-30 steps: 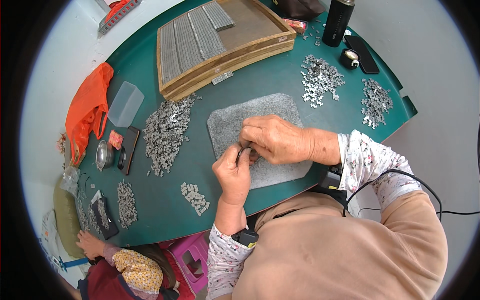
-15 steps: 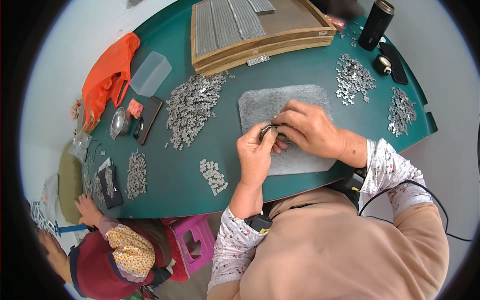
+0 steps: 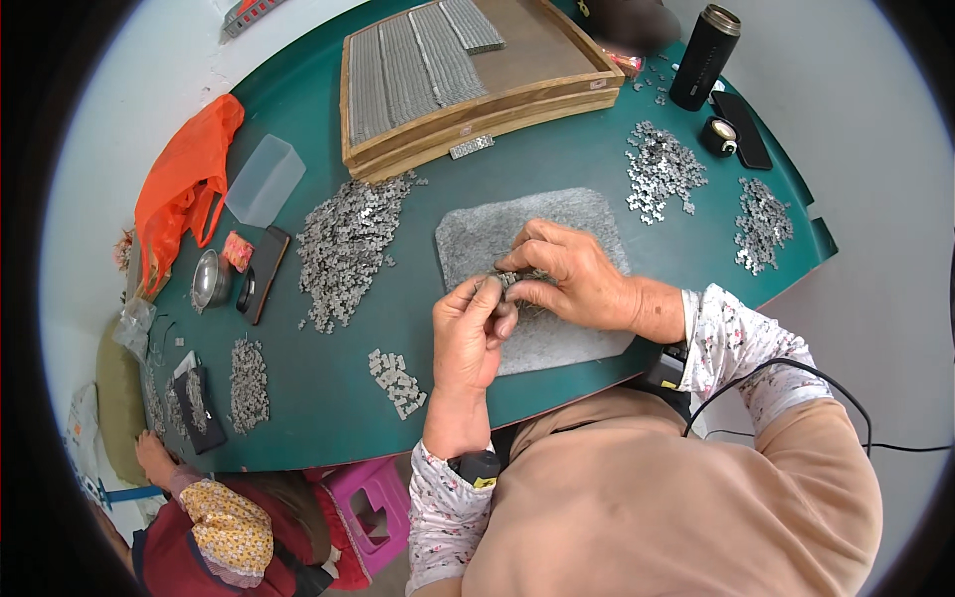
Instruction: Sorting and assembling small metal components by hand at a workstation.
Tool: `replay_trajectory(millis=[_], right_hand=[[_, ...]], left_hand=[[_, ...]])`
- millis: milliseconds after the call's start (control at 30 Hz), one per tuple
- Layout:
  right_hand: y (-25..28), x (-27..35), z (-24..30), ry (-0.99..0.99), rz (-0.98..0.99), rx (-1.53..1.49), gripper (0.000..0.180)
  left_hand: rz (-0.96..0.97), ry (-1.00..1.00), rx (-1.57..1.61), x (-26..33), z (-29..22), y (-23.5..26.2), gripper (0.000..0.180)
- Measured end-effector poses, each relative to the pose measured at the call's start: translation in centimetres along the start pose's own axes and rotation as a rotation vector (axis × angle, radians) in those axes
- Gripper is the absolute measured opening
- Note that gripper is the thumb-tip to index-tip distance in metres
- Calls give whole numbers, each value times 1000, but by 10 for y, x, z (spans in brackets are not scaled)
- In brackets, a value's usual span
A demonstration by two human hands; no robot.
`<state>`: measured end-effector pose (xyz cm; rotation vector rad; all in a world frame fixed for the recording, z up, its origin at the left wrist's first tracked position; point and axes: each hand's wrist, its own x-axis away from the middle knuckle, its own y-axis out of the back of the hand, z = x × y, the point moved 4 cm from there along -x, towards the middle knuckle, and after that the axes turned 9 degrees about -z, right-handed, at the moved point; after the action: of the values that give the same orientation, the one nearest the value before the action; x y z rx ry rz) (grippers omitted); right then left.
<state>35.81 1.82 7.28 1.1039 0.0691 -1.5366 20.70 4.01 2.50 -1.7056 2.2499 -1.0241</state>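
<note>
Hands unmoved on grey mat (image 3: 477, 234) | left hand (image 3: 468, 333), right hand (image 3: 567, 279): grips pinch small metal pieces (image 3: 517, 279)

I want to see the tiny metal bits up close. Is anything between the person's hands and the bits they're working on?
No. Both the left hand and the right hand already pinch the small metal pieces directly, over the grey felt mat.

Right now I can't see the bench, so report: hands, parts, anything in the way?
Left hand and right hand pinch small metal pieces together over grey felt pad. Loose pile lies left, apart. Nothing blocks.
</note>
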Motion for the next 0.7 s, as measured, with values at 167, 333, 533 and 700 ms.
replay_trajectory(millis=[167, 333, 533, 700], right_hand=[[3, 0, 1, -5, -30, -15, 36], [4, 1, 6, 85, -69, 116, 35], [2, 0, 5, 134, -71, 45, 33], [14, 9, 1, 48, -92, 13, 25]], left_hand=[[-73, -64, -99, 3, 0, -5, 13], [-115, -280, -263, 5, -1, -8, 13], [-96, -141, -132, 4, 3, -3, 14], [-42, -12, -92, 6, 6, -14, 13]])
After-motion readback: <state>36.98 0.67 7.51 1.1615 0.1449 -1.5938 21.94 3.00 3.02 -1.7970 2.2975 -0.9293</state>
